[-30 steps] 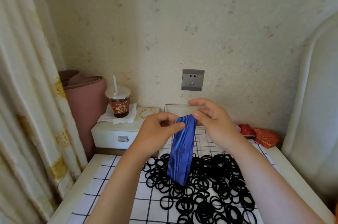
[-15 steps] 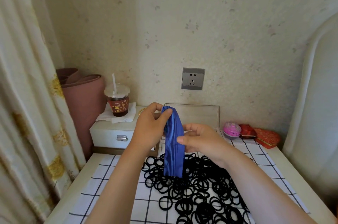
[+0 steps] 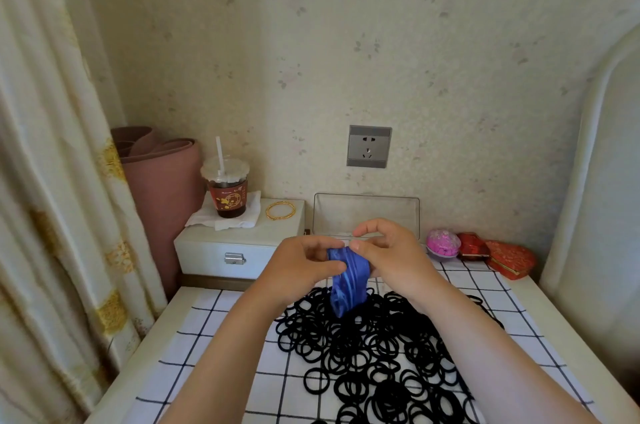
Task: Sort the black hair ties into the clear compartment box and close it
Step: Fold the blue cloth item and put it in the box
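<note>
A pile of several black hair ties (image 3: 374, 354) lies on the white checked cloth (image 3: 225, 354) in front of me. Above its far edge both hands hold a shiny blue pouch (image 3: 346, 281). My left hand (image 3: 301, 267) grips its left side, and my right hand (image 3: 384, 257) pinches its top edge. The pouch hangs folded and bunched between them. Behind my hands the clear compartment box (image 3: 367, 215) stands open, its lid upright against the wall. My hands hide its lower part.
A lidded drink cup with a straw (image 3: 227, 188) and gold bangles (image 3: 280, 210) sit on a small white drawer unit (image 3: 235, 250) at the left. A pink ball (image 3: 443, 243) and two red boxes (image 3: 498, 257) lie at the right. A curtain hangs left.
The blue pouch, hanging long from my left hand before, is now folded shorter and lower. My right hand has come back up to its top edge.
</note>
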Available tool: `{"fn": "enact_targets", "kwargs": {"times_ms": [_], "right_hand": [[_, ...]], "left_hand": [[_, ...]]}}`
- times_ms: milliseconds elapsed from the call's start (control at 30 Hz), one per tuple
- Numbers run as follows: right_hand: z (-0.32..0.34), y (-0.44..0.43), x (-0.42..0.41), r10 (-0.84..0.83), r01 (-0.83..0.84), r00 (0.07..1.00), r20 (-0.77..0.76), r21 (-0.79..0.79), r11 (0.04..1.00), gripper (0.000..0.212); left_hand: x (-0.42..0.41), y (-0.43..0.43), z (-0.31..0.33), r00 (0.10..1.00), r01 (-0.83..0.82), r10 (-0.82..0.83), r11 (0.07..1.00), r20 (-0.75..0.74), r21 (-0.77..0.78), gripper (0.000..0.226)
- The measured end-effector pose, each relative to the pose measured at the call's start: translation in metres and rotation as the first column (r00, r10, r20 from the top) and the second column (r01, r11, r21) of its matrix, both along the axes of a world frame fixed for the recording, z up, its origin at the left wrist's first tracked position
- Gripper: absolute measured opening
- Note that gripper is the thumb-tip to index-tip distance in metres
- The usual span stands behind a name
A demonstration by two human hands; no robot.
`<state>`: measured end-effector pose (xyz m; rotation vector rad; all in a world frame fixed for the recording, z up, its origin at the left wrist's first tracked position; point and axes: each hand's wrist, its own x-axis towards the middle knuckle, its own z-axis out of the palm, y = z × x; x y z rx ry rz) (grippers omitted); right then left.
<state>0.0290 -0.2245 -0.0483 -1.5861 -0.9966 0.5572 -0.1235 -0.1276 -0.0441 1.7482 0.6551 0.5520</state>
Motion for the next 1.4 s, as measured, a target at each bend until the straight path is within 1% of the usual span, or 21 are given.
{"fn": "enact_targets", "kwargs": {"times_ms": [33,100,167,233,267,300,367,433,467,533,600,667,733,800,900,967,1100,1167,1233,1300,1400], "right_hand": [[0.0,0.001,0.001,-0.007,0.007,1.0,0.001,-0.01,1.0,0.009],[0.0,0.0,0.001,0.004,-0.006,0.999,-0.055,-0.029,1.0,0.01],[0.0,-0.001,0.001,0.073,-0.078,0.994,-0.086,-0.061,0.995,0.021],[0.0,-0.003,0.001,0.137,-0.143,0.988,-0.068,-0.094,0.985,0.035],[-0.001,-0.002,0.0,0.146,-0.151,0.988,-0.056,-0.108,0.983,0.038],[-0.001,-0.002,0.0,0.141,-0.143,0.99,-0.028,-0.126,0.982,0.037],[-0.003,0.0,-0.001,0.13,-0.115,0.988,0.081,-0.168,0.979,0.025],[-0.004,0.001,-0.001,0.131,-0.101,0.98,0.15,-0.194,0.976,0.012],[-0.004,0.001,0.0,0.136,-0.107,0.981,0.142,-0.192,0.976,0.01],[-0.004,0.002,-0.001,0.147,-0.139,0.988,0.037,-0.162,0.977,0.01],[-0.002,0.003,-0.001,0.14,-0.147,0.988,-0.073,-0.114,0.982,0.012],[0.001,0.003,0.0,0.119,-0.125,0.991,-0.059,-0.113,0.986,0.012],[0.003,0.001,0.003,0.146,-0.147,0.989,-0.019,-0.15,0.978,0.009],[0.004,-0.002,0.004,0.174,-0.179,0.984,-0.046,-0.161,0.971,0.008],[0.001,0.001,0.005,0.143,-0.148,0.988,-0.051,-0.128,0.981,0.011],[-0.002,0.004,0.004,0.121,-0.132,0.986,-0.116,-0.089,0.987,0.012],[-0.002,0.004,0.002,0.11,-0.126,0.975,-0.195,-0.072,0.99,0.017],[-0.005,0.006,0.002,0.083,-0.097,0.979,-0.185,-0.07,0.993,0.029],[-0.008,0.009,0.001,-0.004,-0.007,0.986,-0.167,-0.064,0.998,0.039],[-0.011,0.011,0.0,-0.059,0.053,0.98,-0.188,-0.038,0.998,0.038],[-0.011,0.012,-0.003,-0.095,0.097,0.978,-0.183,0.001,0.995,0.023]], "left_hand": [[0.001,0.0,-0.001,1.0,-0.006,0.006,0.999,-0.007,0.032,0.034],[0.002,0.002,-0.002,0.999,-0.003,0.008,0.993,-0.039,0.121,0.034],[0.001,0.004,-0.002,0.997,0.018,-0.004,0.978,-0.071,0.208,0.028],[0.001,0.005,-0.001,0.993,0.059,-0.029,0.961,-0.112,0.272,0.022],[0.002,0.005,-0.001,0.988,0.077,-0.03,0.946,-0.15,0.316,0.019],[0.002,0.006,-0.002,0.981,0.089,-0.017,0.925,-0.194,0.371,0.016],[0.003,0.011,-0.006,0.962,0.104,0.021,0.895,-0.273,0.433,0.008],[0.003,0.014,-0.009,0.954,0.126,0.002,0.906,-0.301,0.404,0.008],[0.003,0.014,-0.008,0.956,0.135,-0.024,0.92,-0.291,0.367,0.01],[0.001,0.012,-0.007,0.97,0.133,-0.072,0.956,-0.232,0.263,0.014],[0.001,0.011,-0.005,0.988,0.098,-0.074,0.979,-0.133,0.179,0.016],[0.001,0.011,-0.006,0.998,0.067,-0.064,0.994,-0.027,0.091,0.015],[0.001,0.01,-0.005,0.998,0.047,-0.047,0.999,0.039,-0.001,0.015],[0.002,0.009,-0.004,0.997,0.035,-0.027,0.995,0.077,-0.099,0.016],[0.001,0.011,-0.005,0.992,0.108,-0.089,0.964,0.091,-0.242,0.022],[0.001,0.011,-0.007,0.988,0.146,-0.13,0.956,0.078,-0.254,0.022],[0.004,0.011,-0.009,0.995,0.09,-0.08,0.972,0.053,-0.217,0.02],[0.006,0.008,-0.009,0.998,0.036,-0.028,0.982,0.048,-0.187,0.02],[0.008,0.007,-0.01,0.998,-0.023,0.031,0.991,0.059,-0.133,0.02],[0.008,0.006,-0.01,0.996,-0.031,0.038,0.996,0.083,-0.088,0.019],[0.004,0.007,-0.009,0.993,0.068,-0.055,0.991,0.106,-0.115,0.025]]}}
